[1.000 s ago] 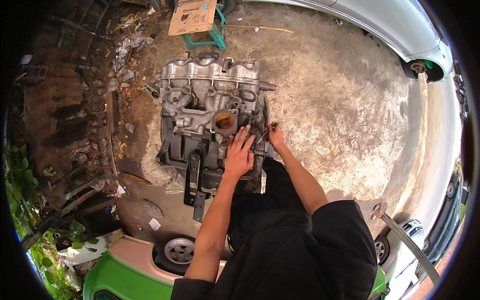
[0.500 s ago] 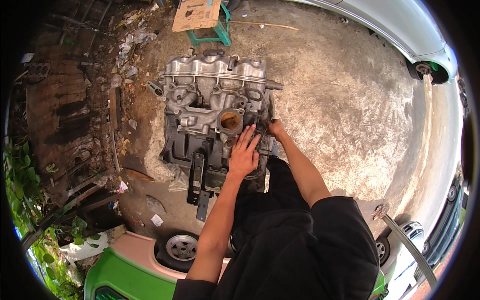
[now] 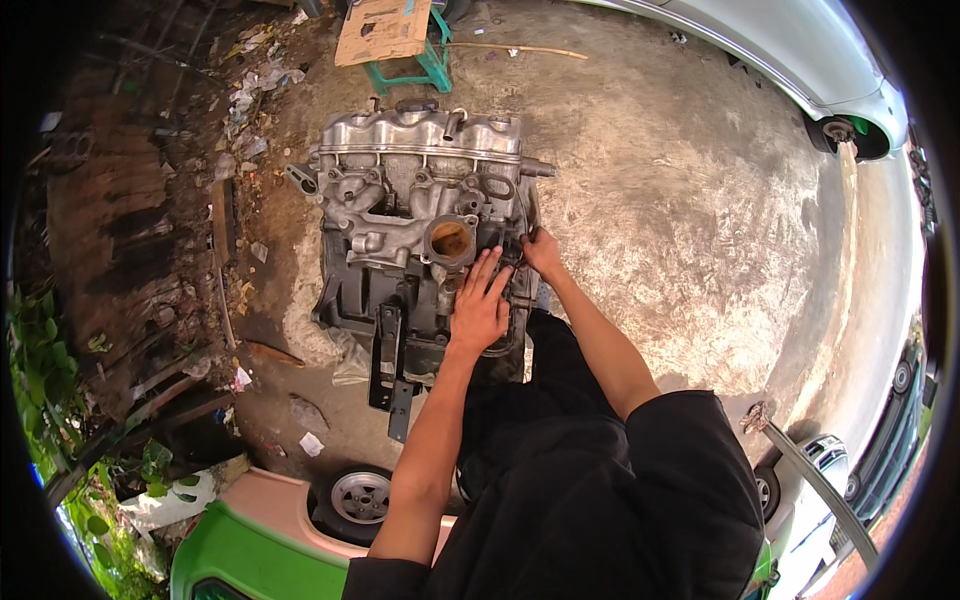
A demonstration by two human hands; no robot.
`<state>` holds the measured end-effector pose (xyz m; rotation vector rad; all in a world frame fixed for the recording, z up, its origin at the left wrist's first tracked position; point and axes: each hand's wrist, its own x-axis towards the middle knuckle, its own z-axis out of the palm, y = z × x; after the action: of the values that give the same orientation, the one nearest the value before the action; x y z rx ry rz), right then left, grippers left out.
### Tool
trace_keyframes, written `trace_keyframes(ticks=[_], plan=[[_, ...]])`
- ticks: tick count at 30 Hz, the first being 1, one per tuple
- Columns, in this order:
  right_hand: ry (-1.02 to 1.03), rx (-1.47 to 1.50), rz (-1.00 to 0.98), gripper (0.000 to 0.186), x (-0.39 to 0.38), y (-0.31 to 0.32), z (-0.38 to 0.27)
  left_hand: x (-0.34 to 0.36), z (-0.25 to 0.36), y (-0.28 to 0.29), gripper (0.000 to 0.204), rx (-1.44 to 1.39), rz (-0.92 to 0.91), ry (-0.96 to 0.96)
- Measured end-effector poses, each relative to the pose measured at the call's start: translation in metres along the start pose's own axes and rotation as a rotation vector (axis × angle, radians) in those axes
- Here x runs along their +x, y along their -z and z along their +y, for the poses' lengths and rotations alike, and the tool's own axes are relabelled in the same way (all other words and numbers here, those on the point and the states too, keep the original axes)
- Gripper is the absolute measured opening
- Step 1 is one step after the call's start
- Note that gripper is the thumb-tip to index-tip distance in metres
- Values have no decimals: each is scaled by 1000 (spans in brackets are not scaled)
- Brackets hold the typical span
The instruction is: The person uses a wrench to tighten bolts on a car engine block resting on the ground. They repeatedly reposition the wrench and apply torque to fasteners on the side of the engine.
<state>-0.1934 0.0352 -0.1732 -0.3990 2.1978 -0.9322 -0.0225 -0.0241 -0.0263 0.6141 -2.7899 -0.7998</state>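
Note:
A metal car engine (image 3: 365,290) stands on the ground in front of me. Its ribbed silver valve cover (image 3: 400,137) is on the far side, and a silver intake manifold (image 3: 375,232) with a round opening faces up on the near side. My left hand (image 3: 478,305) lies on the engine just below that opening, fingers stretched out and slightly spread. At the engine's right edge, my right hand (image 3: 541,254) has its fingers curled in a pinch. What sits between them is too small and dark to name. A black bracket (image 3: 390,345) hangs down at the engine's near side.
A green stool (image 3: 425,65) with cardboard (image 3: 383,30) on top is behind the engine. Litter and planks (image 3: 225,220) lie to the left. A silver car body (image 3: 780,50) is at the upper right, and a green and pink vehicle (image 3: 270,500) is close behind me.
The whole view has shifted slightly, so the engine sits a little farther left. My right hand has turned a little at the engine's edge; my left hand stays flat on it.

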Motion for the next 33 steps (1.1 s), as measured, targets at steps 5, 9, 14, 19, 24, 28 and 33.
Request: trace_keyframes(ticks=[5, 9, 14, 19, 24, 28, 33], plan=[[213, 6, -68, 29, -79, 17, -11, 0, 0, 0, 55, 41, 1, -2], [531, -171, -165, 38, -128, 28, 1, 1, 1, 0, 55, 23, 9, -5], [422, -102, -134, 25, -121, 32, 14, 0, 1, 0, 55, 54, -15, 10], [374, 103, 142, 15, -100, 42, 37, -1, 1, 0, 54, 64, -17, 12], [-170, 596, 51, 28, -59, 27, 57, -1, 2, -1, 54, 70, -15, 21], [-293, 796, -51, 37, -31, 11, 66, 0, 1, -1, 54, 70, -13, 23], [-391, 811, -86, 39, -2, -8, 74, 0, 2, -1, 55, 58, -10, 20]])
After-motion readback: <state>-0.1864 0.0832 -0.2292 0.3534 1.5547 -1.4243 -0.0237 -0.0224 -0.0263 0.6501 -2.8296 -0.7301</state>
